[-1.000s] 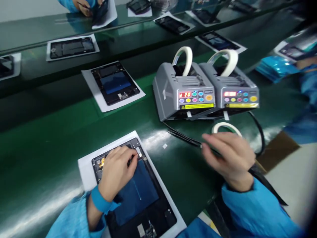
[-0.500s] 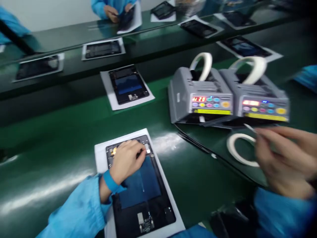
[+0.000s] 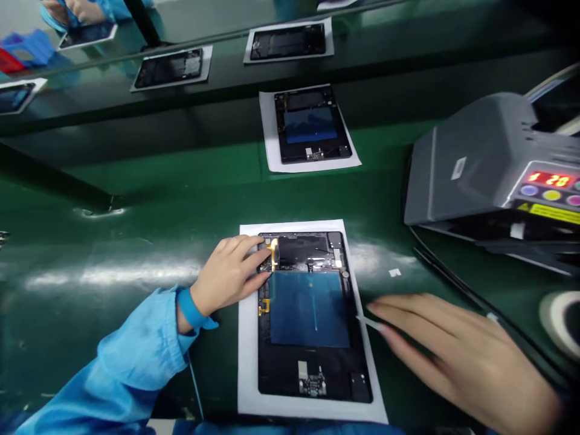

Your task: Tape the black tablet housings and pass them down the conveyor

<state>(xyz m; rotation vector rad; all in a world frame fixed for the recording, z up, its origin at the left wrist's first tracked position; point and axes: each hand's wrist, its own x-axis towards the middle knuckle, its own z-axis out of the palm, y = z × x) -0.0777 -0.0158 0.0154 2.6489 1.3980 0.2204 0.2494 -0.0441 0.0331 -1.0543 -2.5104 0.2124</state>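
An opened tablet [image 3: 312, 371] with a large blue battery [image 3: 310, 308] lies on a white sheet [image 3: 249, 362] in front of me. My left hand [image 3: 231, 269] rests at its upper left edge, fingers apart, the tips touching beside an orange flex cable [image 3: 274, 254]. Off the tablet's right edge, my right hand [image 3: 448, 344] is a little blurred. Between its thumb and fingers it pinches a short white strip of tape [image 3: 369, 323], whose free end points toward the tablet.
At right stands a grey tape dispenser [image 3: 471, 163] with a lit display; black cables [image 3: 448, 281] run below it. A white tape roll [image 3: 562, 320] and a small white scrap [image 3: 395, 272] lie nearby. Another opened tablet [image 3: 312, 127] is behind. Across the line, a co-worker's hands [image 3: 86, 11] show.
My right hand has come from beside the dispensers to the tablet's right edge with the tape strip. My left hand has shifted to the tablet's upper left edge. The view has turned left.
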